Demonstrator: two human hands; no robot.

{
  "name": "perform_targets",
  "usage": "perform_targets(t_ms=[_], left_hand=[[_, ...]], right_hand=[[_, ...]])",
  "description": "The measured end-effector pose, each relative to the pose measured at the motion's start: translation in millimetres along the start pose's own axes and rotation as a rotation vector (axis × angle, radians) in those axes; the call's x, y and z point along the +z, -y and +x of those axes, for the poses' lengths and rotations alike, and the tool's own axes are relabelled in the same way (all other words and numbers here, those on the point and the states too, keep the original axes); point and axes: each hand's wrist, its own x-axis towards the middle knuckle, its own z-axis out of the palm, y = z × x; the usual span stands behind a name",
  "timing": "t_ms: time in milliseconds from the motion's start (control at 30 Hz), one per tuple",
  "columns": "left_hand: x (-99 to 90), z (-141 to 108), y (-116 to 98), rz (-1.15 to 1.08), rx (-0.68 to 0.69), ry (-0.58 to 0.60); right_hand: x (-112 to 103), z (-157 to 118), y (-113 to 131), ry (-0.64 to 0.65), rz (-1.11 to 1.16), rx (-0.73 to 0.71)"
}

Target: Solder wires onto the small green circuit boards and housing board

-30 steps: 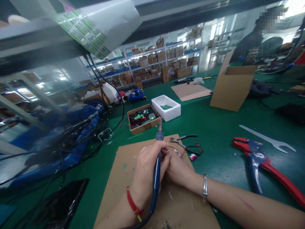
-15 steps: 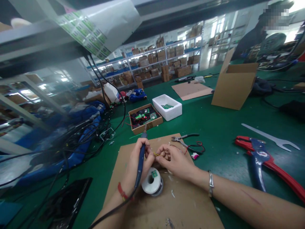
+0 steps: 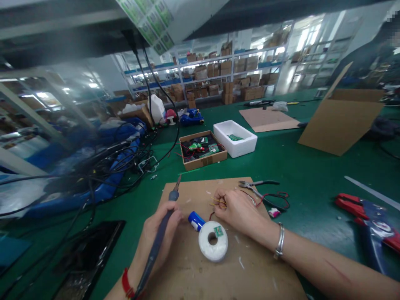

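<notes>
A slim navy-blue soldering iron [image 3: 156, 246] has a glossy dark handle, and thin yellow wires [image 3: 218, 204] glint gold against a plain tan cardboard sheet [image 3: 250, 275]. On that sheet sits a white solder spool [image 3: 208, 250] bearing a small green label [image 3: 219, 231], just beside a blue-and-white cylinder [image 3: 196, 221]. A red cord bracelet [image 3: 126, 283] and a silver bangle [image 3: 280, 240] stand out on the wrists. The bench mat [image 3: 312, 175] is deep green, a white foam box [image 3: 234, 139] lies beyond, and a red-and-navy crimping tool [image 3: 365, 221] carries a round white emblem.
</notes>
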Motion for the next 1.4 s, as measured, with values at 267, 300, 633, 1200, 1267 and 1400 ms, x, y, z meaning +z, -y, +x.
perform_targets(t_ms=[267, 300, 633, 1200, 1267, 1400], left_hand=[[7.1, -3.3, 9.8, -0.211, 0.006, -0.142], [8.1, 0.6, 11.5, -0.243, -0.001, -0.138], [7.1, 15.0, 30.5, -0.419, -0.108, -0.072], [8.8, 8.0, 38.6, -0.382, -0.106, 0.088], [7.7, 6.6, 39.2, -0.368, -0.101, 0.090], [6.4, 4.6, 38.6, -0.350, -0.087, 0.094]], right_hand=[[5.9, 16.1, 0.6, 0.043, -0.119, -0.097], [6.3, 18.6, 0.9, 0.042, -0.123, -0.096], [18.5, 37.2, -0.7, 0.125, -0.147, -0.010], [15.1, 38.0, 2.5, 0.153, -0.165, 0.037], [14.9, 38.1, 2.4, 0.153, -0.166, 0.036], [15.1, 38.1, 2.4, 0.146, -0.168, 0.033]])
